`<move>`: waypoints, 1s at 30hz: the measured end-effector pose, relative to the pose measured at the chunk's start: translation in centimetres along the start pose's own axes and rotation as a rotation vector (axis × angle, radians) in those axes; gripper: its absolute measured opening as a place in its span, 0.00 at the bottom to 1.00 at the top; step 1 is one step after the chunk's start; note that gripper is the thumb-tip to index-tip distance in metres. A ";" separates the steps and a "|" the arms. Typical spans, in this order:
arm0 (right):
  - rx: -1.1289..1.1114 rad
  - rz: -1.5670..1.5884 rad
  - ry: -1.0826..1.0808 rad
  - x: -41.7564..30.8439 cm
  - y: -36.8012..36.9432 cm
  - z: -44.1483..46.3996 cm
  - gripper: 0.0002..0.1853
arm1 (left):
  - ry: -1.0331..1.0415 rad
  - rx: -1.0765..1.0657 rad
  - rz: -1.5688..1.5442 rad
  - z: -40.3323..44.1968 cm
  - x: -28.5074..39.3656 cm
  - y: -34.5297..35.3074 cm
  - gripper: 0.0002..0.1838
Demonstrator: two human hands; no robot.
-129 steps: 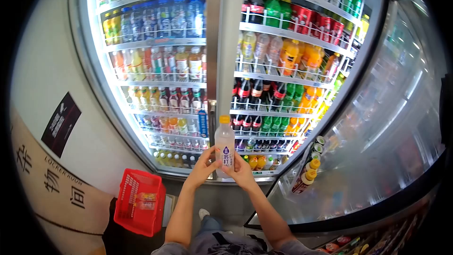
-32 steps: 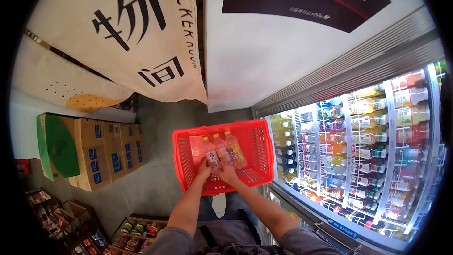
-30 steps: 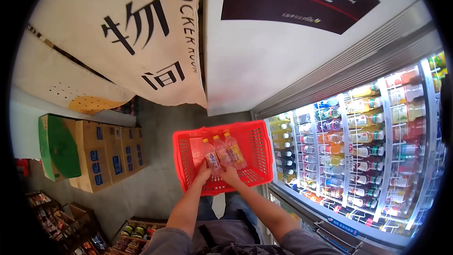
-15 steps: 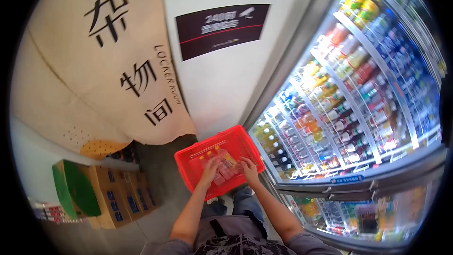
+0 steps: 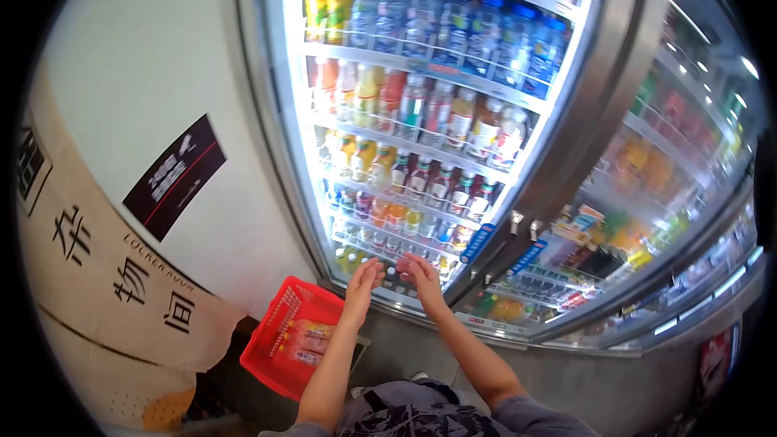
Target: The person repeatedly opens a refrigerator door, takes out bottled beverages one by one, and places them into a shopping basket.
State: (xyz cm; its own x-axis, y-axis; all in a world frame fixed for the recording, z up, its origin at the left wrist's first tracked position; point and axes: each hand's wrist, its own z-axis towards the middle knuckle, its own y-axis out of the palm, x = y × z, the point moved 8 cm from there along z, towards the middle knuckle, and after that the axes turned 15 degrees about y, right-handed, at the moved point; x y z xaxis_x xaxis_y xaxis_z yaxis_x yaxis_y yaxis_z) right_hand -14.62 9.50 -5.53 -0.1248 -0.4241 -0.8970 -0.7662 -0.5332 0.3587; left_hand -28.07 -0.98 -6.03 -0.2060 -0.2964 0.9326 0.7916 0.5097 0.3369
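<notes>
My left grip (image 5: 366, 277) and right grip (image 5: 419, 273) have risen out of the red basket (image 5: 322, 303), where half a second ago they were among the bottles (image 5: 304, 343). Both now hang bare before the fridge's left door, fingers loosely curled; seconds back they were wrapped around one bottle. The right fridge door (image 5: 627, 186), swung wide then, is closed now. I've turned from the basket back toward the fridge, and the cardboard boxes have left my view.

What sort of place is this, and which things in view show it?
Most likely a shop, perhaps a convenience store: a tall lit fridge, rows of bottled drinks inside, and a red shopping basket with more bottles lying in it.
</notes>
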 end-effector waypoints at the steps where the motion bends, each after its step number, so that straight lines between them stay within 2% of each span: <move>1: 0.036 0.000 -0.049 -2.1 -1.9 -0.8 0.19 | 0.038 -0.067 -0.014 0.6 0.6 2.9 0.20; 8: 0.227 -0.012 -0.337 -14.4 -13.5 -7.0 0.18 | 0.175 -0.318 -0.026 3.2 3.2 18.4 0.20; 13: 0.374 -0.008 -0.444 -16.6 -21.0 -10.8 0.16 | 0.172 -0.391 -0.051 3.1 1.4 24.9 0.19; 16: 0.500 -0.062 -0.484 -16.5 -23.6 -12.7 0.14 | 0.143 -0.419 -0.054 1.7 -0.6 27.2 0.19; 19: 0.465 -0.151 -0.320 -15.0 -24.6 -10.6 0.15 | 0.085 -0.473 -0.037 0.5 -2.3 28.8 0.19; 21: 0.498 -0.169 -0.285 -15.0 -24.5 -10.0 0.15 | 0.082 -0.487 -0.014 0.3 -2.5 28.8 0.19; 26: 0.563 -0.261 -0.186 -15.6 -22.6 -8.3 0.25 | 0.085 -0.517 0.033 1.2 -1.5 27.0 0.18; 27: 0.550 -0.167 -0.228 -15.6 -22.2 -7.9 0.28 | 0.099 -0.521 0.038 1.2 -0.5 26.8 0.18; 30: 0.588 -0.106 -0.166 -14.3 -23.5 -6.3 0.27 | 0.099 -0.528 0.042 1.1 1.3 26.0 0.18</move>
State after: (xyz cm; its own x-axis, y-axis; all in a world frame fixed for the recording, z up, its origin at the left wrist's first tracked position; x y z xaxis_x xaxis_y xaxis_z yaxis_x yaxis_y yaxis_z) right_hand 9.13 23.50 0.55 -0.0892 -0.2459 -0.9652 -0.9930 -0.0536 0.1054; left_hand -8.40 12.79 4.11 -0.1331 -0.3724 0.9185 0.9848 0.0545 0.1648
